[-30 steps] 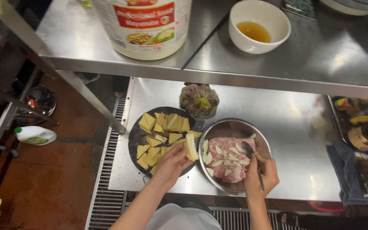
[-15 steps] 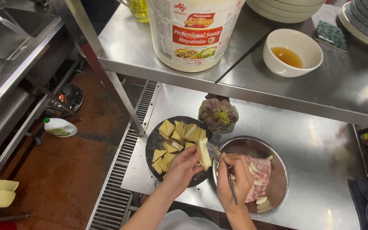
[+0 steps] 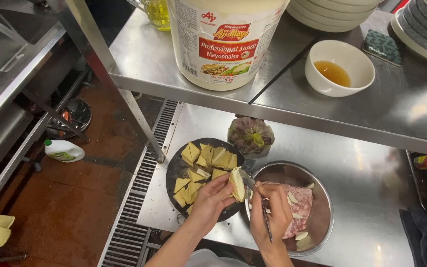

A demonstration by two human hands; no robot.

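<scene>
The step in hand looks like stuffing: the left hand [image 3: 212, 199] is clamped on a pale yellow tofu triangle [image 3: 237, 184], held upright over the gap between the dark round pan [image 3: 176, 167] and the steel bowl [image 3: 322, 198], while the right hand [image 3: 273, 217] is closed around a thin metal utensil [image 3: 263, 210] whose tip meets the piece at its 3 o'clock side. The next move, by my judgement, calls for a steady push of filling into the piece without tearing it. The piece looks soft, golden-skinned and paler along its upper edge. The bowl holds pink minced meat [image 3: 297, 202] at 3 o'clock of the hands; more tofu pieces [image 3: 208, 158] lie in the pan at 10 o'clock. All rest on the steel counter [image 3: 371, 173].
</scene>
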